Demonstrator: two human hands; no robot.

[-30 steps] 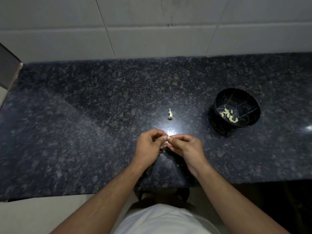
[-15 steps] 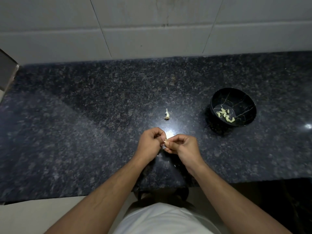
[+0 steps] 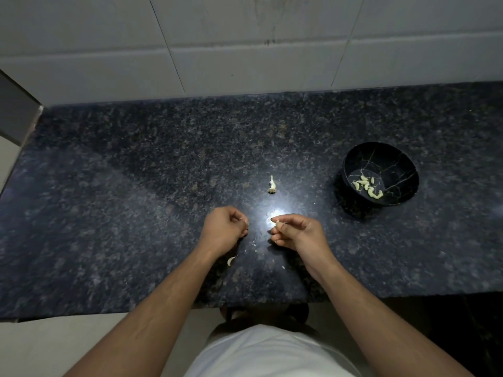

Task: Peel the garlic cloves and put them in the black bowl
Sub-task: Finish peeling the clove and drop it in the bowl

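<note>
My right hand (image 3: pixel 296 232) pinches a small pale garlic clove (image 3: pixel 278 223) between thumb and fingertips, just above the dark granite counter (image 3: pixel 136 200). My left hand (image 3: pixel 224 230) hovers a short way to its left with fingers curled; whether it holds a bit of skin I cannot tell. The black bowl (image 3: pixel 402 164) stands at the right and holds several peeled cloves (image 3: pixel 368 187). A garlic stem remnant (image 3: pixel 272 185) lies on the counter beyond my hands. A pale piece of garlic or skin (image 3: pixel 230 260) lies by my left wrist.
Small skin flakes (image 3: pixel 283 267) dot the counter near my hands. White wall tiles (image 3: pixel 245 44) rise behind the counter. A grey object (image 3: pixel 16 115) stands at the far left edge. The counter's front edge runs just below my wrists.
My hands, joined around the clove before, have drawn apart. The clove stays with my right hand. A pale piece now lies on the counter by my left wrist.
</note>
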